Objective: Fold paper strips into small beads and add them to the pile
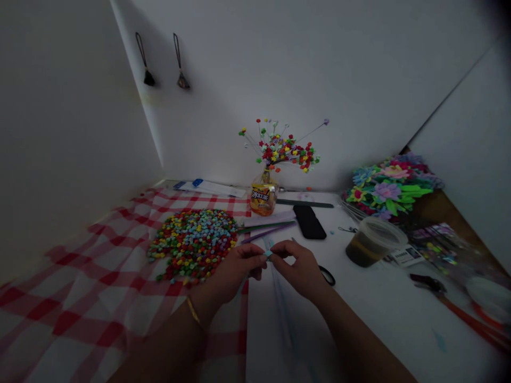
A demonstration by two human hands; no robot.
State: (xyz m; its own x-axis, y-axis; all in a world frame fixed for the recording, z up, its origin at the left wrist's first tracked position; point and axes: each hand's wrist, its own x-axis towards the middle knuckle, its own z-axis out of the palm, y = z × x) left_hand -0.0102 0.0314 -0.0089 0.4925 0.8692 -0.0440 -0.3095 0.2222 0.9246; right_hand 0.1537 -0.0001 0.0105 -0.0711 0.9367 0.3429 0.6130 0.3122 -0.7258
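Over the table's middle, my left hand (237, 267) and my right hand (298, 267) meet fingertip to fingertip, both closed in a pinch. Between them is a small light-blue paper strip (268, 254), its knotted or folded part mostly covered by my fingers. A pale tail of it seems to hang below my left hand. Long pale paper strips (281, 306) lie on the white surface beneath my hands. To the left is a heap of small colourful folded paper stars (195, 242). The black loop of a scissors handle (328, 275) shows beside my right hand, the rest hidden.
A bottle (263, 197) with stemmed stars stands at the back. Near it lie purple and green strips (271, 229) and a black phone (309, 222). Rightward are a lidded tub of dark contents (371, 242), fuzzy flowers (387, 186) and pliers (429, 283). Checked cloth (99, 303) covers the left.
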